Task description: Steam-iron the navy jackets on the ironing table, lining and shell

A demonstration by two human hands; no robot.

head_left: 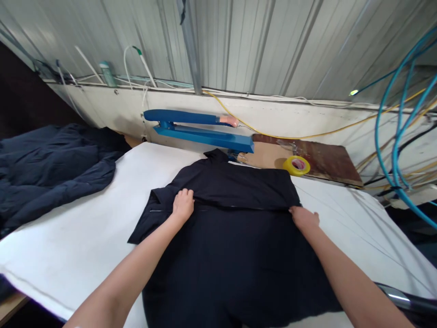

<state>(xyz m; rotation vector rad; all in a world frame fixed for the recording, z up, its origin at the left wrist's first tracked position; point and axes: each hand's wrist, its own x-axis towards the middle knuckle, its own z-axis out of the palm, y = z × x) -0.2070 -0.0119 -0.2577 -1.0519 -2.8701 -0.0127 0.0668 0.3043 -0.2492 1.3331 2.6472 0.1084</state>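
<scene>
Gripping the dark garment at two places along a fold

I have both hands reaching over the white table, where the garment lies spread out in the middle, running down to the bottom of my view. My left hand is curled nearly closed on the cloth near the left sleeve, knuckles up; its fingertips are hidden from me. My right hand is narrow, fingertips pinching the garment's right border. Between the two I see the edge of the folded-over part running almost straight across. Just beyond the cloth sits a roll of yellow tape. Another dark garment lies heaped at the left, well apart from my hands.
</scene>
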